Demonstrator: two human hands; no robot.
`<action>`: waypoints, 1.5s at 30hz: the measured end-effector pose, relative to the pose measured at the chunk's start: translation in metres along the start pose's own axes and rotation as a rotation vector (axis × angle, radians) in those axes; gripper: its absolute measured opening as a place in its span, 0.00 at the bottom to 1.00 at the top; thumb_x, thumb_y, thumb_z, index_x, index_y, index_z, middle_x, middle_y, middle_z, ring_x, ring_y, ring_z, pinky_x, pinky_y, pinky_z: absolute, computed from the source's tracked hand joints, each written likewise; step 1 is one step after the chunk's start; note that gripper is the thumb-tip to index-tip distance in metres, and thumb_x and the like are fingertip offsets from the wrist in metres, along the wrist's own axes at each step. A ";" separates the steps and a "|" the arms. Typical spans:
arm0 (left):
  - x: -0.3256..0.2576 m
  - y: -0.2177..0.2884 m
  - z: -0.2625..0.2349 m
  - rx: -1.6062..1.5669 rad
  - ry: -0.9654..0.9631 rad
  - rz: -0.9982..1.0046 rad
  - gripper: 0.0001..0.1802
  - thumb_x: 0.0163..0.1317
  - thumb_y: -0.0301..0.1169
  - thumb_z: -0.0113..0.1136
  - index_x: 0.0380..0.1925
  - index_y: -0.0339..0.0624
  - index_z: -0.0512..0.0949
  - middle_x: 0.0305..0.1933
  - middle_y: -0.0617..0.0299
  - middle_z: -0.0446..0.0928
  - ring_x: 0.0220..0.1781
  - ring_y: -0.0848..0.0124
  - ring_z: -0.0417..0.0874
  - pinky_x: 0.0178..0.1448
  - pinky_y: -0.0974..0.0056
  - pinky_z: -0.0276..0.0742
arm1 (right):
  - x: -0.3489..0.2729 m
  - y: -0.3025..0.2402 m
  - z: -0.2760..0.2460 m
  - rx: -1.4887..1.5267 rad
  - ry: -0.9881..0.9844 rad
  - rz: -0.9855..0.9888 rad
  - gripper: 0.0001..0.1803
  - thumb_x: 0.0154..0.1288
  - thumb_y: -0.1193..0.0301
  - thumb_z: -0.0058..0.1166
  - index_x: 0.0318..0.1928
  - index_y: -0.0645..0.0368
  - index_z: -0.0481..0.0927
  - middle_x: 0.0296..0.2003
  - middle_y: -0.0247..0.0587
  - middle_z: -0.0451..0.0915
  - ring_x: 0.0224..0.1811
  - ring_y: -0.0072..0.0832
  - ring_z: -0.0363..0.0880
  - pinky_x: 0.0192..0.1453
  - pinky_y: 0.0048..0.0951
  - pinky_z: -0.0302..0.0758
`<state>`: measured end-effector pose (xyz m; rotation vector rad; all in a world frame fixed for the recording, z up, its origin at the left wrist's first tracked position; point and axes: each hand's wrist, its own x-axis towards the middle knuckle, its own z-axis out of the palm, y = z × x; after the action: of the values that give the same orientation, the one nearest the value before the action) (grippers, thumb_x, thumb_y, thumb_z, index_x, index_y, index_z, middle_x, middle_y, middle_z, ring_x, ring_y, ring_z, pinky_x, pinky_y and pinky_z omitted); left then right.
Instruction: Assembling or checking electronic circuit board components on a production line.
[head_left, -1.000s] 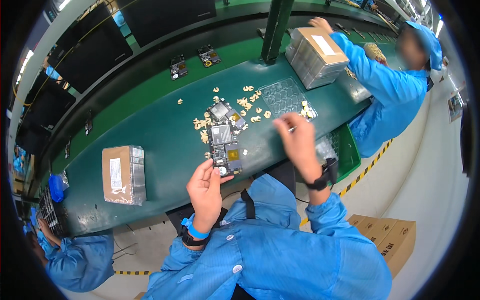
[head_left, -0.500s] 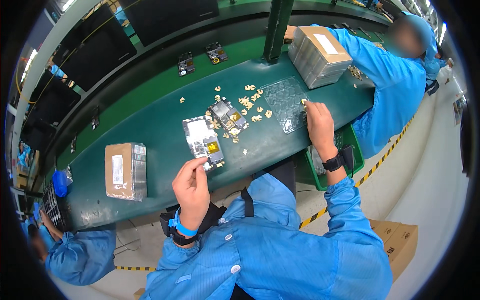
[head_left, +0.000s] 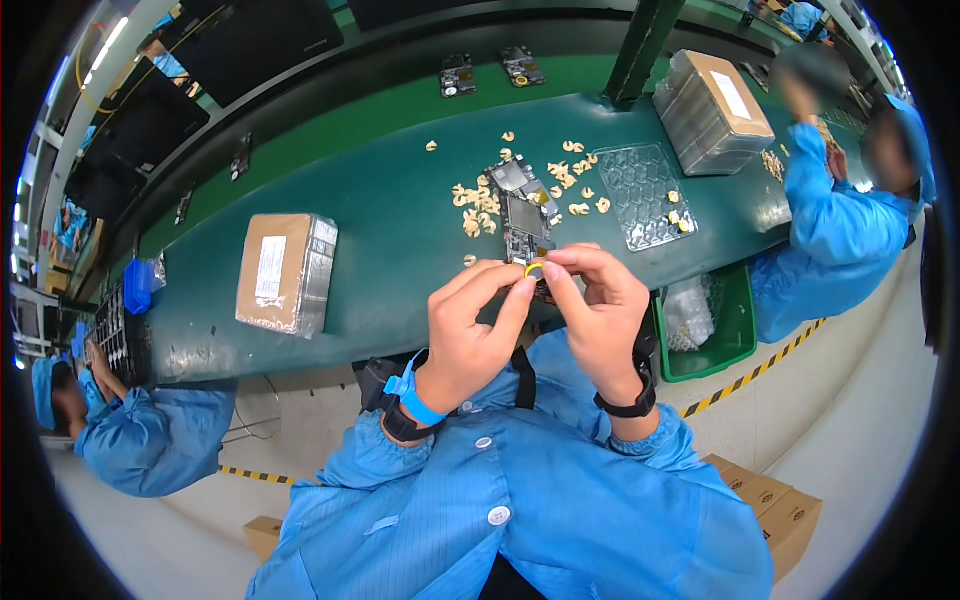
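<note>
Fingertips of my left hand (head_left: 468,318) and my right hand (head_left: 606,305) meet over the near edge of the bench. Pinched between them is a small round yellow-rimmed piece (head_left: 535,270). Just beyond my fingers lies a circuit board (head_left: 526,222), its near end partly hidden by my hands. A second circuit board (head_left: 520,178) lies behind it, touching or overlapping. Loose curved cream pieces (head_left: 472,222) are scattered around the boards. To the right rests a clear plastic tray (head_left: 640,185) with hexagonal pockets, holding a few small yellow-and-white pieces (head_left: 675,217) at its right side.
Wrapped cardboard-topped stacks stand left (head_left: 270,270) and far right (head_left: 720,110). A green bin (head_left: 735,335) with clear plastic trays sits below the bench edge. Two more boards (head_left: 458,76) lie at the back. Co-workers in blue sit at left (head_left: 160,440) and right (head_left: 840,250).
My right hand has come from the tray to the middle, meeting my left at the yellow-rimmed piece. The head view has shifted. The right co-worker's arm has drawn back from the wrapped stack.
</note>
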<state>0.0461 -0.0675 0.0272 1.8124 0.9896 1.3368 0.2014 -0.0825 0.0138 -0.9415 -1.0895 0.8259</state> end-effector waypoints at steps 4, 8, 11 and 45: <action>-0.004 -0.001 -0.011 -0.037 0.006 -0.037 0.04 0.68 0.20 0.64 0.39 0.28 0.84 0.36 0.52 0.85 0.35 0.68 0.85 0.42 0.65 0.80 | 0.005 -0.010 -0.003 -0.315 -0.104 -0.134 0.08 0.65 0.81 0.68 0.45 0.65 0.88 0.39 0.43 0.87 0.40 0.28 0.85 0.45 0.28 0.79; -0.002 0.000 -0.024 0.076 -0.063 0.032 0.03 0.67 0.19 0.64 0.37 0.29 0.84 0.33 0.52 0.84 0.33 0.66 0.85 0.40 0.65 0.79 | 0.010 -0.018 -0.010 -0.462 -0.306 -0.203 0.06 0.63 0.79 0.68 0.41 0.64 0.87 0.37 0.42 0.85 0.35 0.30 0.83 0.39 0.28 0.78; -0.001 0.003 -0.031 0.099 -0.122 0.033 0.03 0.67 0.19 0.64 0.37 0.29 0.84 0.33 0.51 0.85 0.33 0.65 0.86 0.39 0.63 0.79 | 0.011 -0.027 -0.010 -0.457 -0.396 -0.123 0.04 0.64 0.79 0.67 0.39 0.64 0.86 0.35 0.41 0.84 0.31 0.27 0.81 0.34 0.27 0.77; -0.024 -0.014 -0.040 -0.337 0.041 -0.308 0.15 0.80 0.31 0.56 0.44 0.29 0.87 0.38 0.62 0.86 0.36 0.81 0.79 0.38 0.72 0.75 | 0.012 -0.002 -0.009 -0.505 -0.025 0.245 0.05 0.72 0.75 0.64 0.37 0.64 0.84 0.25 0.30 0.78 0.26 0.12 0.73 0.28 0.20 0.66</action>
<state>0.0003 -0.0780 0.0144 1.3282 0.9532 1.2633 0.2134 -0.0742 0.0188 -1.5141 -1.2480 0.7723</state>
